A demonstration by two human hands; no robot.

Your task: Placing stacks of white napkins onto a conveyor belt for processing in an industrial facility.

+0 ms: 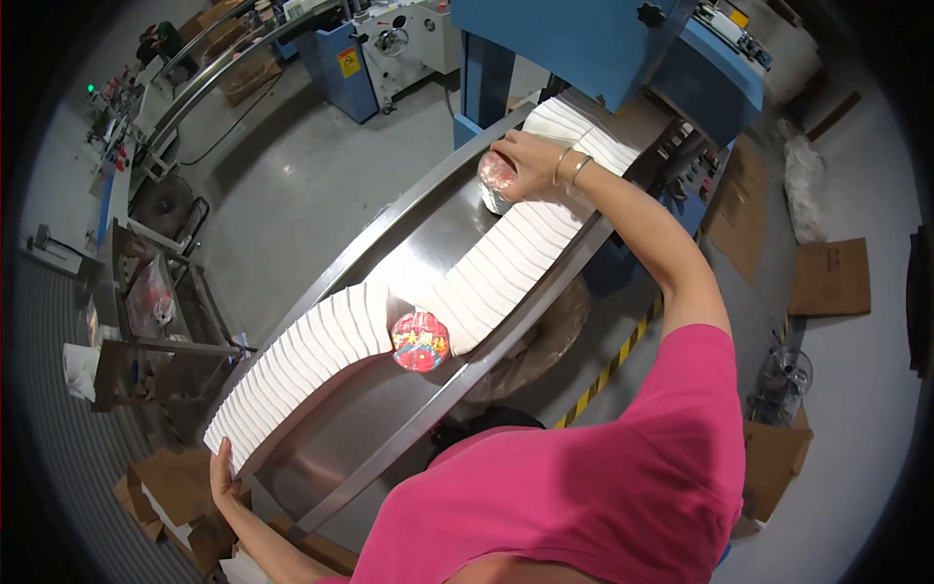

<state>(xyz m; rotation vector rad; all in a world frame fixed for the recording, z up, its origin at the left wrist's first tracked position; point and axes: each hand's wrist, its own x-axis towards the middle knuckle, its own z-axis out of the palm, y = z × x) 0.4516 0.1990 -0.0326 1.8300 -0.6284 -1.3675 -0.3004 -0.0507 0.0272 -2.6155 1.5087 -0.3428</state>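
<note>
A long row of thin white paper pieces (302,350), stood on edge and packed close, lies bent across a metal trough (379,409). A round face with a red, yellow and blue print (420,342) shows where the row breaks in the middle. My left hand (224,472) grips the row's near-left end, its thumb along the side and most fingers hidden. At the far part of the trough my right hand (530,165) is closed around a short round stack (496,173) with a reddish face and pale sides. It holds this beside the second white row (525,248).
A blue machine (574,49) stands over the trough's far end. To the left is a metal rack (146,341) with bagged things. Cardboard boxes (175,496) lie at the near left, and flattened cardboard (829,277) at the right. Yellow-black tape (613,365) marks the floor.
</note>
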